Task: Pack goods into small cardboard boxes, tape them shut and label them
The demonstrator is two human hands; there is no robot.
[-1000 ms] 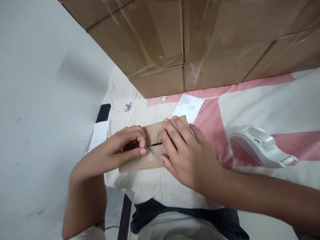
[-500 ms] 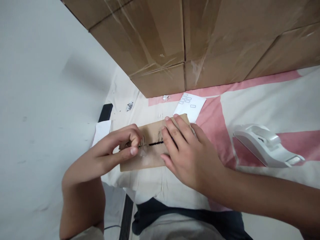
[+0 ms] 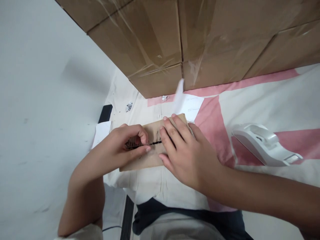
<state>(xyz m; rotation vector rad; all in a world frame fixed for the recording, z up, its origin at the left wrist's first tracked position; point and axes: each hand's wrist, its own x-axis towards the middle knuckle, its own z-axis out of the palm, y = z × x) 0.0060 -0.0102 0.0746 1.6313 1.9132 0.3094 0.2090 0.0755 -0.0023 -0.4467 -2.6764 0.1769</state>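
A small flat cardboard box [image 3: 160,160] lies on the bedsheet, with a torn, dark slit running along its upper face. My left hand [image 3: 132,143] is at the slit, thumb and index finger pinched together over it; what is between the fingertips, if anything, is too small to make out. The torn edges show under that hand's curled fingers. My right hand [image 3: 187,150] lies flat across the right part of the box, fingers spread over the slit's end, pressing on the cardboard.
Large taped cartons [image 3: 155,43] stand behind. A white tape dispenser [image 3: 266,145] sits on the right. A folded white paper [image 3: 191,106] has one flap raised. Crumpled foil [image 3: 129,107], a black object [image 3: 105,113] and another paper [image 3: 101,133] lie near the left wall [image 3: 45,116].
My left hand has slid rightward along the slit, uncovering more of the torn edge. The paper's flap behind the box has lifted. My right hand stays nearly in place.
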